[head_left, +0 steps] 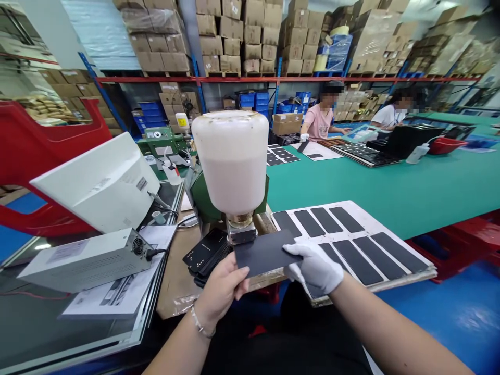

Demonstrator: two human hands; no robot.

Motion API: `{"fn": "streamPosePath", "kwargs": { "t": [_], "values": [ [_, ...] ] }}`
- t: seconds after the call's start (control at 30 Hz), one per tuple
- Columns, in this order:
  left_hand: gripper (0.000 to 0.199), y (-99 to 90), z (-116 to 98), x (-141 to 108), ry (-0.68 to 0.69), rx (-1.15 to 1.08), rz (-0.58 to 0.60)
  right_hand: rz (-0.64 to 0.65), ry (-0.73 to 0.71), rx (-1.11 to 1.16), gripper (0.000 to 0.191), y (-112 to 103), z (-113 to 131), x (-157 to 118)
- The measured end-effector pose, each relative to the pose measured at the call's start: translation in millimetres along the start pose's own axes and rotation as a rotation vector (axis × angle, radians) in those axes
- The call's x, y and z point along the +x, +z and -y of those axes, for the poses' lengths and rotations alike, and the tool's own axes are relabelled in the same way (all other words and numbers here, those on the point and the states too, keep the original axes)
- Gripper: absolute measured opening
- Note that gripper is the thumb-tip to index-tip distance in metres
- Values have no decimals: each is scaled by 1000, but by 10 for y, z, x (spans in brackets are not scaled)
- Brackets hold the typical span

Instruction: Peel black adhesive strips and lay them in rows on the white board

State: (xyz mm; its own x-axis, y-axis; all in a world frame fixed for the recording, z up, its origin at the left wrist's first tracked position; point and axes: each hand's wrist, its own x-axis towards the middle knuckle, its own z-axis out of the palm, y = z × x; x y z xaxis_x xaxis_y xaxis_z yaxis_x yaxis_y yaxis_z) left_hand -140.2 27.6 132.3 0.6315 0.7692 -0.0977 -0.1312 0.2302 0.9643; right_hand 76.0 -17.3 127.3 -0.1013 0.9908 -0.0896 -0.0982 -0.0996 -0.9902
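A flat dark rectangular panel (pixel 265 253) is held level between my two hands, just below a green machine's bottle (pixel 232 166) of milky liquid. My left hand (pixel 223 285), bare with a bracelet at the wrist, pinches its left end, thumb on top. My right hand (pixel 314 266), in a white glove, grips its right end. Beside the panel, to the left, lies a stack of black plates (pixel 207 252) with small holes and markings. A white board (pixel 375 229) on the right carries several similar dark panels (pixel 357 260) in two rows, partly covered by my right hand.
To the left stand a white monitor (pixel 101 182) and a grey metal box (pixel 86 260) with a fan and cable. A green table (pixel 312 182) stretches right, where two co-workers (pixel 318 117) sit at the far side. Red stools (pixel 461 239) stand below its edge.
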Motion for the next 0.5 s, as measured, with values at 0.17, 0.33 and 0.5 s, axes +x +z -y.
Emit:
{"fn": "streamPosePath", "kwargs": {
  "t": [0.17, 0.33, 0.5],
  "values": [
    [3, -477, -177, -518, 101, -180, -288, 220, 59, 290, 29, 803, -24, 283],
    [22, -692, -197, -926, 262, -190, -580, 411, 73, 430, 25, 1386, 20, 449],
    [18, -594, 26, -947, 308, -88, -645, 501, 11, 218, 27, 1243, 106, 361]
  ]
}}
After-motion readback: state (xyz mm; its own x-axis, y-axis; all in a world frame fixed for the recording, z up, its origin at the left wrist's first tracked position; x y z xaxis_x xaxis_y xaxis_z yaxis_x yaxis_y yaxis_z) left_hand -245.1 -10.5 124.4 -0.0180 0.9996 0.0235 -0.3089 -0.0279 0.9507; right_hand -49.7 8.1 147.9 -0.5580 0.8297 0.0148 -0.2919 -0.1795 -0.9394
